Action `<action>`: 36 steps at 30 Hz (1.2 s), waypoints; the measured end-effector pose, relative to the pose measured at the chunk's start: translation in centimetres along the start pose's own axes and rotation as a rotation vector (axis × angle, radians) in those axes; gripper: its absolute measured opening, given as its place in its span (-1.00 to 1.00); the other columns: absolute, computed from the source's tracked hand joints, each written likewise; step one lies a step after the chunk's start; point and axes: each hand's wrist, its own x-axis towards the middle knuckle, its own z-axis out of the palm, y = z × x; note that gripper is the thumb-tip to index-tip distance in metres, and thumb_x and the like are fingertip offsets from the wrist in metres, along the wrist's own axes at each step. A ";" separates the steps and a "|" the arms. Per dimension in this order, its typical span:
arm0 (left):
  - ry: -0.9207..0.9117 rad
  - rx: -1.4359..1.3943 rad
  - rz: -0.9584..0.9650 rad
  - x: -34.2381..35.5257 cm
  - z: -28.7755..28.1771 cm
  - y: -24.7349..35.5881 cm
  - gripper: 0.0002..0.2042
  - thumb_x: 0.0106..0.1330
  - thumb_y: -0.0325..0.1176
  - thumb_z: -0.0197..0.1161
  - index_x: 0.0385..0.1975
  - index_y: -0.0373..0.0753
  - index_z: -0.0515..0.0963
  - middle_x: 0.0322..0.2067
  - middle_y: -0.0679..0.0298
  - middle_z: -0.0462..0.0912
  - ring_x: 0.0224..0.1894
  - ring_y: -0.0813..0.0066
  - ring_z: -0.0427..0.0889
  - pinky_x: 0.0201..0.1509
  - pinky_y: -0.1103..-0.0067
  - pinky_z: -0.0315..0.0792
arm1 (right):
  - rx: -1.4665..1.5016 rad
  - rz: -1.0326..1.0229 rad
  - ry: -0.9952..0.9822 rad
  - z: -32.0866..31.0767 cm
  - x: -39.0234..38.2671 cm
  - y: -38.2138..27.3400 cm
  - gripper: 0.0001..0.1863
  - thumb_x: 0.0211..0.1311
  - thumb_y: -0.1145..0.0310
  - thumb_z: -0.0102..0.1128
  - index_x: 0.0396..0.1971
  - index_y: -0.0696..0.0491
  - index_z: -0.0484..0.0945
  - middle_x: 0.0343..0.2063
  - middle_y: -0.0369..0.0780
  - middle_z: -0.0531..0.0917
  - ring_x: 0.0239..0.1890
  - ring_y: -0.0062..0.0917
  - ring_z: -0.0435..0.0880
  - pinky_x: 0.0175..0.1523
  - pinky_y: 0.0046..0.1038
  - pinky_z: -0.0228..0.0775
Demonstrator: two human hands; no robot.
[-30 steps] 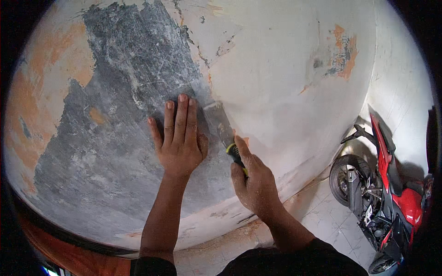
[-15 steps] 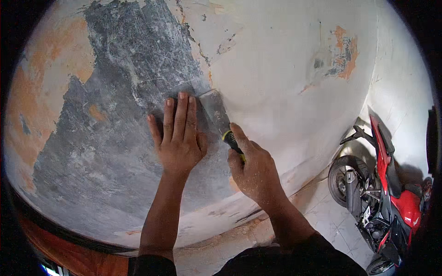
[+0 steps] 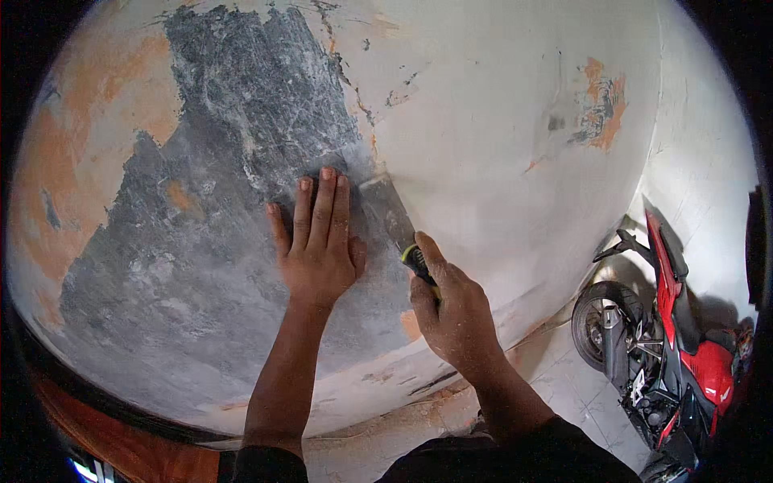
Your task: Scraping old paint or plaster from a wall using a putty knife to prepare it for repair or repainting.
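My left hand [image 3: 318,249] lies flat on the wall, fingers stretched upward over a grey bare patch [image 3: 169,258]. To its right, my right hand [image 3: 460,314] is closed around the black and yellow handle of a scraper [image 3: 392,216]. The index finger reaches forward along the handle, toward the wide metal blade. That blade points up and slightly left, its front edge at the border between the grey patch and the pale coating [image 3: 483,153]. Whether the whole edge touches the wall I cannot tell.
A crack [image 3: 346,76] runs down toward the blade. Orange-stained coating [image 3: 109,76] borders the grey patch at left, and a smaller damaged spot [image 3: 600,105] marks the upper right. A red and black motorcycle [image 3: 672,322] stands at right on a tiled floor [image 3: 572,386]. Orange cloth [image 3: 153,455] shows lower left.
The scraper and my right hand have moved slightly down and right along the wall. My left hand stays flat on the grey patch. The whole view has shifted a little.
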 end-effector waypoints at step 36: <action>0.063 -0.032 -0.027 0.1 0.6 0.4 -0.42 0.22 -0.31 -0.11 0.32 -0.14 0.35 0.38 0.30 0.28 0.46 0.28 0.16 0.52 0.04 -0.31 | -0.095 -0.024 -0.009 -0.1 -0.4 1.3 -0.35 0.24 0.33 0.12 0.35 0.05 0.22 -0.43 -0.03 0.57 -0.41 -0.15 0.65 -0.27 -0.15 0.55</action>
